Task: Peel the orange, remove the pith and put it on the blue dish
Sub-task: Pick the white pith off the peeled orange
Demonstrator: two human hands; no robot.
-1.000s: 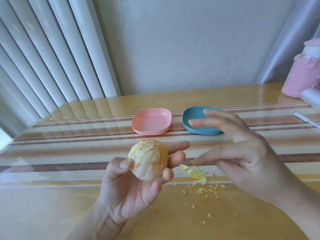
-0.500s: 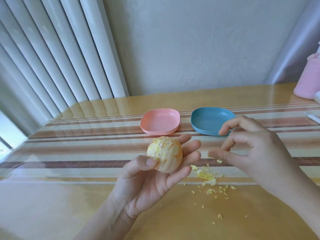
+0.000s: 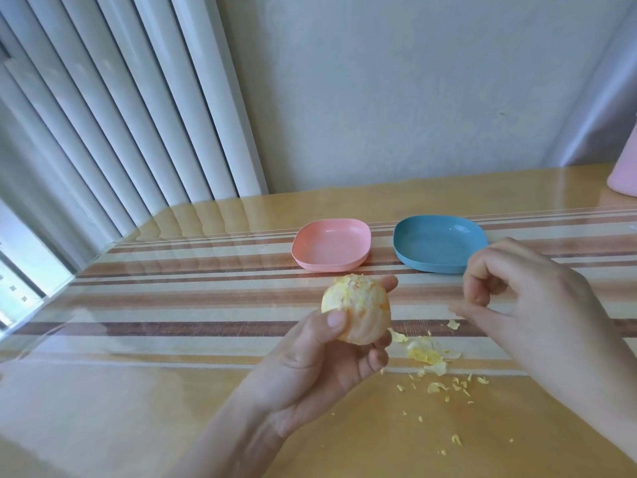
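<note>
From the head camera, I have the peeled orange (image 3: 356,312) cupped in my left hand (image 3: 320,367), thumb pressed on its near face and fingers curled behind, held up off the table (image 3: 172,391). The rind is gone but ragged white pith clings to the top, so I judge I am mid-way through the pith step. My right hand (image 3: 524,305) hovers just beside the fruit, fingers curled loosely with thumb and forefinger nearly pinched; whether a shred sits between them I cannot tell. Next I need to bring that pinch back to the crown and pluck the remaining strands. Pith scraps (image 3: 427,357) lie scattered beneath my right hand. Beyond it sits the blue dish (image 3: 439,243), bare, with the pink dish (image 3: 331,244) beyond my left; nothing blocks the way there.
</note>
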